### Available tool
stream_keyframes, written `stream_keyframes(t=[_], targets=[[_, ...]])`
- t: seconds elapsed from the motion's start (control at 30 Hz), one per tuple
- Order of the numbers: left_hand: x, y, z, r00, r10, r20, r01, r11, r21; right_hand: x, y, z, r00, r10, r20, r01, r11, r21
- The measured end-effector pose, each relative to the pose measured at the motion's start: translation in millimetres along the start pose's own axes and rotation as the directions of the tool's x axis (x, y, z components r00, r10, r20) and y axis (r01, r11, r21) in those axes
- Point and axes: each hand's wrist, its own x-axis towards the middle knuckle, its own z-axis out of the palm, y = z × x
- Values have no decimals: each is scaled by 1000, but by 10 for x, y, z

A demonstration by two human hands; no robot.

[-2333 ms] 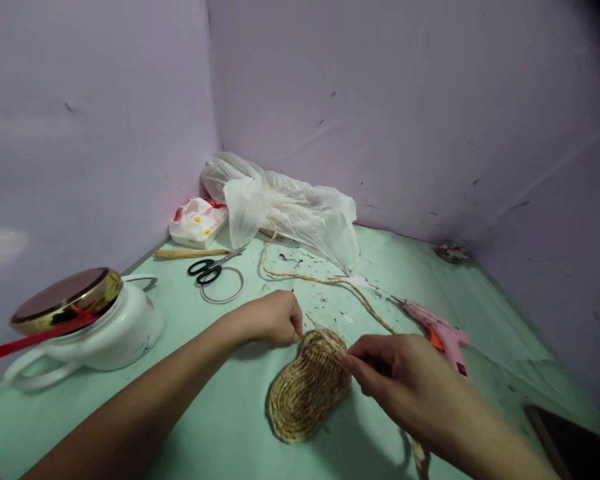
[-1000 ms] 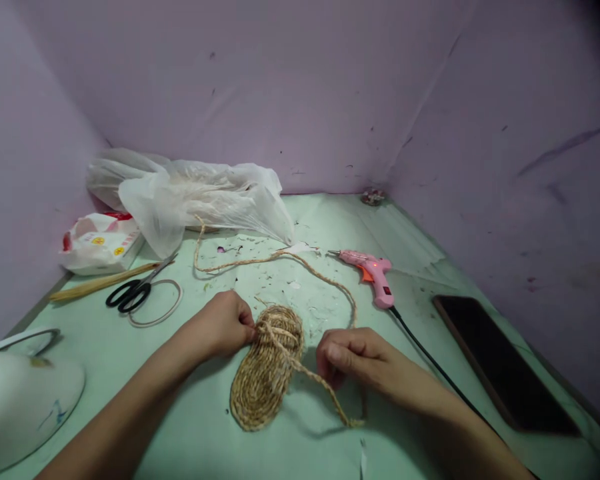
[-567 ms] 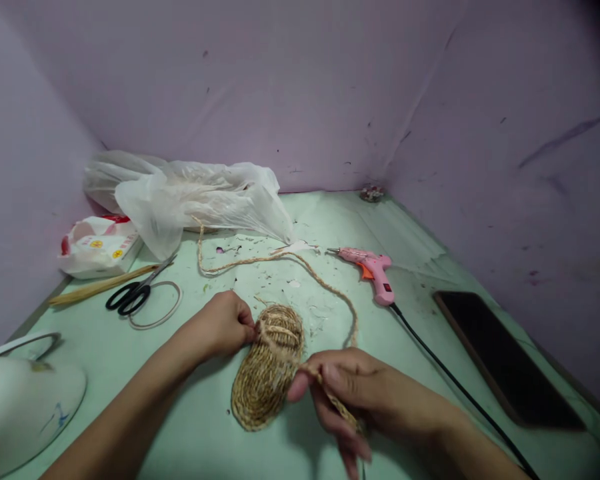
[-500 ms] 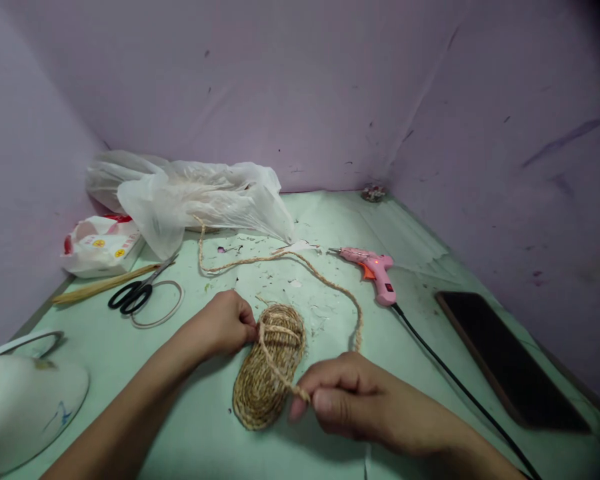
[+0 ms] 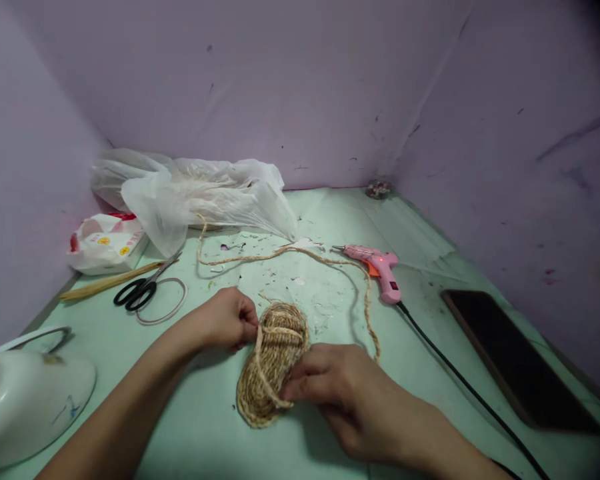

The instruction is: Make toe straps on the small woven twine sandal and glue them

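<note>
A small woven straw sole [image 5: 267,373], shaped like a tiny sandal, lies on the green table [image 5: 205,427]. My left hand [image 5: 227,320] is closed, pinching the sole's far left edge where a twine strap starts. My right hand [image 5: 333,383] is closed on the braided twine [image 5: 367,300], pressing a loop of it against the sole's right side. The twine runs on from my right hand in an arc across the table to a white plastic bag [image 5: 195,190] at the back.
A pink glue gun [image 5: 380,267] with a black cord lies right of the twine. A dark phone [image 5: 517,357] lies flat at the right. Black scissors [image 5: 140,290], a wire ring, a wooden stick and a white packet [image 5: 107,243] sit left. A white pot [image 5: 27,400] stands at the near left.
My right hand has drawn the twine from the table's right side across the sole and now presses a loop onto it. My left hand stayed on the sole's edge.
</note>
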Motion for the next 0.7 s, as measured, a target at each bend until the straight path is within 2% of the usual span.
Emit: stream_keyframes(t=[0.1,0.2,0.27,0.33,0.4,0.47,0.57,0.7], targets=[[-18,-9,-45,998,10,60,-8,999,-42,58,-37,72,999,-36,37,38,999,-39],[-27,-14,-68,996,23,90,-18,998,-58,73,-30,93,999,-11,36,14,995,-94],[-25,-22,-65,995,32,90,-28,998,-53,56,4,79,999,39,9,-38,992,-118],[-21,-35,-53,996,39,83,-36,999,-41,22,53,50,989,132,-72,-140,981,-134],[-17,-46,-42,996,42,73,-40,999,-28,-20,106,15,956,238,-174,-264,953,-147],[-18,-48,-41,997,45,69,-44,999,-18,-54,151,-11,925,303,-227,-346,921,-180],[-31,-25,-62,995,50,81,-49,999,-12,-70,191,-7,916,331,-225,-384,887,-258],[-68,27,-104,988,79,130,-82,996,18,-33,198,67,887,357,-293,-421,886,-193]])
